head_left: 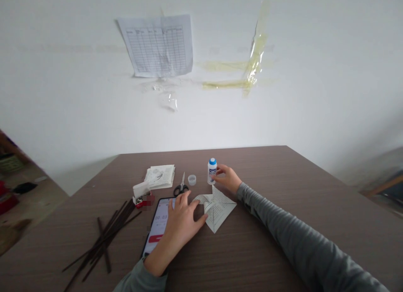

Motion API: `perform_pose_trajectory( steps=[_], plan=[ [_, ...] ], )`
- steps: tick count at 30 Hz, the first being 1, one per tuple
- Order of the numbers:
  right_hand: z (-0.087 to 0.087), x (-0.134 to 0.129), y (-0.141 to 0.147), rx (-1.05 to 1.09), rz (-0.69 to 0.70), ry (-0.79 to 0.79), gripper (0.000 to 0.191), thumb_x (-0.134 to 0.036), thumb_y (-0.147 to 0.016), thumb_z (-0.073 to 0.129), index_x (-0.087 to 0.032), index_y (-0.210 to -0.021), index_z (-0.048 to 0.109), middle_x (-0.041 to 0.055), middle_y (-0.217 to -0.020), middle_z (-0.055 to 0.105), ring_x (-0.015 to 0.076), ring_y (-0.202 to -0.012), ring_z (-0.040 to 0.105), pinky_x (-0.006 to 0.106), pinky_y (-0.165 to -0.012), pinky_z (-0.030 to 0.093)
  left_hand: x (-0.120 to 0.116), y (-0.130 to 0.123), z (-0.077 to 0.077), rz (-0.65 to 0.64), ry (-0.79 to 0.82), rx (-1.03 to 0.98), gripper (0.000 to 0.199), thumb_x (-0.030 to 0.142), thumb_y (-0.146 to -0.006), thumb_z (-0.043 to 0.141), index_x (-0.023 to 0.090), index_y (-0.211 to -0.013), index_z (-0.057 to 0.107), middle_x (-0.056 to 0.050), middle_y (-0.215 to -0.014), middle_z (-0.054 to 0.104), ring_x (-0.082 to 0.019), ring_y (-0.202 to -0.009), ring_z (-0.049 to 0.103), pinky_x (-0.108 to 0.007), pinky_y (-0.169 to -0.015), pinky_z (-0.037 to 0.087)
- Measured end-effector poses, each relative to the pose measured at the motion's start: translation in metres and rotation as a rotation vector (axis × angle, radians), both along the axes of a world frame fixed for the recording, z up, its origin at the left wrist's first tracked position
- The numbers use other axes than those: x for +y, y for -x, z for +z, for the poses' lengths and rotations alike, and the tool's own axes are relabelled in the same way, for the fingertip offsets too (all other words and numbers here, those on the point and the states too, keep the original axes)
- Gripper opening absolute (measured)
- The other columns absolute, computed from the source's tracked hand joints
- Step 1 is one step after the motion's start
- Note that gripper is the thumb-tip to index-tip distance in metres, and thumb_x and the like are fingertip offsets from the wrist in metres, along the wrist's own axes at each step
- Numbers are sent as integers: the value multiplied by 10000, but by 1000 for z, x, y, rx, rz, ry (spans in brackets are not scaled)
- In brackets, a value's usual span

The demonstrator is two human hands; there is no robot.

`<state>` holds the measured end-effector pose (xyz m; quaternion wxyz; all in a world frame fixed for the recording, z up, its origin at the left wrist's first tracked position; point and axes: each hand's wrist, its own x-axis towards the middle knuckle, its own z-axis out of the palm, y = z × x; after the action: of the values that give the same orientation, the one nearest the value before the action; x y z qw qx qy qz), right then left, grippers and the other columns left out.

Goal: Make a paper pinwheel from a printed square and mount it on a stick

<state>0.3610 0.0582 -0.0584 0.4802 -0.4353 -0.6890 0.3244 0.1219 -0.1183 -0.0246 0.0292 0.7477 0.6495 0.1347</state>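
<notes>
Grey sleeves [302, 231] are stretching across the lower part of my view, with both forearms reaching over the tabletop [252, 170]. My left hand [179, 227] is lying open and palm down, and its fingertips [203, 217] are touching the left edge of a folded paper pinwheel [218, 208]. That pinwheel, made from printed paper, is lying flat in front of me, between my hands. My right hand [228, 178] is resting just beyond it, with its fingers [220, 170] curving against a white glue bottle [212, 171] with a blue top. I cannot tell whether they are gripping the bottle or only touching it. The bottle is standing upright, and a small clear cap [192, 180] is sitting near it.

Black-handled scissors [181, 187] are lying beside that cap, and a stack of printed paper [160, 176] is sitting beyond them. A phone [157, 224] showing a timer is lying partly under my left hand. Thin dark sticks [103, 241] are scattered to its left, and a small red-and-white object [141, 195], partly blurred, is sitting near the paper stack.
</notes>
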Motion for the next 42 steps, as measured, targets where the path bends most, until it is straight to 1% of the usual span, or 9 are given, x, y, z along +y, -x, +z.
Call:
perform_pose_trajectory(
  steps=[6, 12, 16, 25, 29, 32, 34, 38, 42],
  plan=[
    [8, 13, 26, -27, 48, 42, 197, -225, -836, 1042, -271, -986, 924, 46, -1075, 971, 293, -1001, 913, 448, -992, 762, 0, 1, -1, 2, -20, 0, 374, 435, -1026, 1013, 327, -1384, 999, -185, -1801, 817, -582, -1725, 685, -865, -1449, 554],
    [8, 12, 34, -46, 84, 72, 232, -139, -843, 1028, -260, -1023, 947, 64, -1142, 977, 306, -1039, 927, 471, -1044, 768, -5, -4, 15, 24, 89, 41, 428, 410, -1125, 898, 277, -1525, 975, -231, -1937, 704, -546, -1820, 623, -858, -1516, 471],
    [5, 13, 35, -51, 92, 69, 276, -160, -875, 1031, -268, -1118, 960, 57, -1197, 983, 301, -1037, 931, 487, -1067, 777, -8, -8, 21, 34, 83, 57, 403, 371, -1142, 888, 279, -1525, 974, -214, -1924, 722, -540, -1812, 636, -850, -1526, 468],
    [-2, 15, 15, -92, 22, 19, 490, -149, -850, 1044, -271, -1316, 952, 46, -1182, 951, 256, -1002, 896, 462, -1027, 773, -4, -4, 10, 17, 36, 62, 355, 373, -1136, 887, 317, -1471, 991, -196, -1854, 775, -529, -1768, 673, -851, -1494, 515],
    [-3, -4, -9, -123, 20, -48, 398, -109, -853, 999, -268, -1212, 938, 53, -1215, 946, 265, -1061, 893, 478, -1104, 749, -6, -7, 10, 12, 47, 35, 336, 329, -1163, 860, 288, -1470, 991, -200, -1860, 774, -516, -1780, 669, -845, -1530, 472],
    [-2, -24, -29, -155, 47, -91, 289, -117, -876, 971, -273, -1116, 930, 41, -1145, 936, 280, -1087, 887, 481, -1134, 729, -5, -10, 6, 4, 29, 34, 326, 328, -1138, 904, 314, -1451, 997, -174, -1838, 797, -504, -1760, 691, -828, -1519, 502],
    [-3, -38, -40, -182, 82, -113, 248, -111, -888, 952, -274, -1075, 932, 36, -1103, 932, 278, -1064, 885, 447, -1082, 732, -4, -11, 2, -5, 17, 34, 330, 334, -1098, 951, 344, -1423, 1009, -152, -1816, 816, -503, -1734, 714, -817, -1503, 532],
    [-8, -68, -58, -362, 231, -191, 216, -113, -1007, 905, -280, -1137, 951, 54, -1170, 939, 270, -1063, 899, 427, -1078, 736, -1, -11, -7, -22, 4, 51, 359, 335, -1090, 952, 373, -1443, 1008, -137, -1805, 827, -492, -1735, 720, -813, -1499, 540],
    [-17, -94, -67, -523, 251, -264, 226, -121, -1079, 916, -309, -1192, 967, 69, -1236, 958, 284, -1108, 926, 427, -1125, 729, -1, -11, -10, -29, -5, 59, 358, 366, -1100, 956, 379, -1454, 1001, -145, -1807, 821, -488, -1745, 707, -818, -1503, 533]
  ],
)
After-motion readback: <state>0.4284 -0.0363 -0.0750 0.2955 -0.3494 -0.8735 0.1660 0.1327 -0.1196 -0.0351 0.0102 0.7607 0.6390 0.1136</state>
